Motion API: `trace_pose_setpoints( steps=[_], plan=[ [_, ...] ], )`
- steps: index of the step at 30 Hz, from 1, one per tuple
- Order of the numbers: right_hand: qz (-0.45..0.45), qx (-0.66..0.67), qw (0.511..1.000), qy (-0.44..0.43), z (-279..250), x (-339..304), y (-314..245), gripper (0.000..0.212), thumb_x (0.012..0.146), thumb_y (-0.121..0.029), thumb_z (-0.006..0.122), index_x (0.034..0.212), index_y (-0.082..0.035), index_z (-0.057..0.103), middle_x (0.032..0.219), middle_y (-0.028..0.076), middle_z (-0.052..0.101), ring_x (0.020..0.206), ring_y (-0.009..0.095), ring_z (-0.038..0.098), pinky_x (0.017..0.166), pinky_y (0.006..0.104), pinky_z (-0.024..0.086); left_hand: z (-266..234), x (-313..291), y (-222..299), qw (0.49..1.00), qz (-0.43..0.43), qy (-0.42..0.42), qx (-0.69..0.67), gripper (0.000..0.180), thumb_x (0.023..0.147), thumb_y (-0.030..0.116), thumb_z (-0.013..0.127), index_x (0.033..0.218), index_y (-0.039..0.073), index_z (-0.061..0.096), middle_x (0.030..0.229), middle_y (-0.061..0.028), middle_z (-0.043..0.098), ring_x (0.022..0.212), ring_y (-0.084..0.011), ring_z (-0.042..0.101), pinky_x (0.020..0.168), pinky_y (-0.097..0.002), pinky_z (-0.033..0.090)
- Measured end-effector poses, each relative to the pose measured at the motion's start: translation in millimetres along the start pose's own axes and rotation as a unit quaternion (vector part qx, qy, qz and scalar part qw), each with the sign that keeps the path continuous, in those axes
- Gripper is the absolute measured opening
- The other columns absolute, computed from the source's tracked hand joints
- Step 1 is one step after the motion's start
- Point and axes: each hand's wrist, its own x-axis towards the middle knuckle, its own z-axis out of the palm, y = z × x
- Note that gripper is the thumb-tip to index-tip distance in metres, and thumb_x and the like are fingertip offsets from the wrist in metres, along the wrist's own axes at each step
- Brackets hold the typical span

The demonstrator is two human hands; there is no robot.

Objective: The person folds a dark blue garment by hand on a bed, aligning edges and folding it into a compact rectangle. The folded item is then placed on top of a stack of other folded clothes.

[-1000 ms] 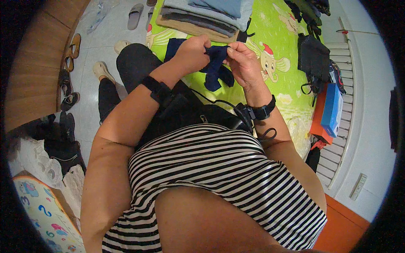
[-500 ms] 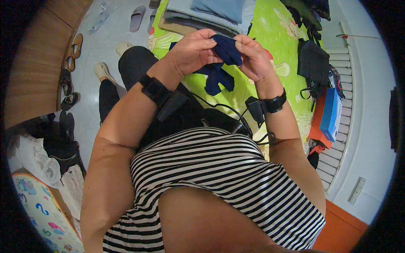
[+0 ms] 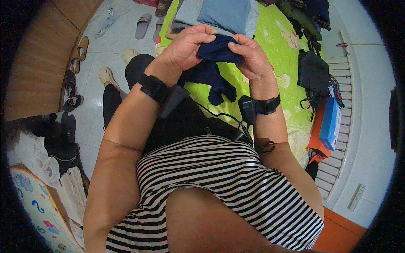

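Navy cloth (image 3: 217,49) held up btwn L hand (image 3: 185,45) & R hand (image 3: 253,55), near side of a folded clothes stack (image 3: 225,16). L hand pinches its left end, thumb on top; R hand clamped on the right end, thumb on top too. More dark-blue fabric (image 3: 221,89) just below, partly over the green printed sheet (image 3: 272,31); can't tell if the pieces join. Blk wrist straps (image 3: 268,106), both arms. Blue box (image 3: 330,126) beside orange box (image 3: 316,141), far R.

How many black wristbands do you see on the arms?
2: left wristband on the wrist of the left hand, right wristband on the wrist of the right hand. Both are in plain view.
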Motion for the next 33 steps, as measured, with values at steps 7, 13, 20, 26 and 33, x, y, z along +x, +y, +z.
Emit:
trace_pose_setpoints(
  steps=[7,13,20,26,33],
  plan=[
    [-0.021,0.223,0.975,-0.010,1,-4,20,0.015,0.086,-0.011,0.054,0.096,-0.001,0.057,0.091,0.011,0.063,0.079,0.022,0.063,0.071,0.0339,0.051,-13,-8,-3,0.969,-0.080,-0.025,0.231,0.024,0.077,0.010,0.065,0.096,0.002,0.054,0.089,-0.0043,0.062,0.079,-0.0123,0.060,0.074,-0.0266,0.048],
    [0.005,0.245,0.969,-0.027,9,-5,16,0.018,0.086,-0.014,0.054,0.099,-0.002,0.058,0.096,0.010,0.064,0.085,0.022,0.063,0.077,0.0370,0.051,-11,-4,-1,0.989,-0.055,0.042,0.132,0.015,0.085,0.011,0.057,0.097,0.001,0.055,0.091,-0.0044,0.062,0.077,-0.0152,0.061,0.076,-0.0320,0.050],
    [-0.017,0.180,0.983,-0.021,6,-22,7,0.024,0.083,-0.014,0.058,0.104,-0.001,0.058,0.096,0.006,0.064,0.081,0.015,0.063,0.072,0.0272,0.051,13,6,-8,0.997,-0.004,-0.029,-0.072,0.013,0.092,0.013,0.047,0.096,0.003,0.053,0.088,-0.0076,0.061,0.082,-0.0194,0.061,0.074,-0.0338,0.050],
    [-0.013,0.014,0.999,0.040,-9,-38,5,0.029,0.081,-0.009,0.059,0.108,0.003,0.056,0.099,0.008,0.063,0.084,0.014,0.062,0.078,0.0258,0.049,24,13,-26,0.997,-0.047,-0.039,-0.056,0.016,0.092,0.015,0.044,0.097,0.002,0.052,0.089,-0.0081,0.061,0.079,-0.0165,0.062,0.072,-0.0308,0.052],
    [-0.092,0.235,0.967,0.036,-18,-40,19,0.027,0.082,-0.005,0.054,0.108,0.004,0.053,0.101,0.013,0.062,0.093,0.023,0.060,0.085,0.0331,0.047,22,12,-32,0.986,-0.115,-0.055,0.111,0.017,0.079,0.012,0.064,0.091,0.004,0.056,0.081,-0.0037,0.062,0.072,-0.0127,0.060,0.068,-0.0266,0.050]
  ],
)
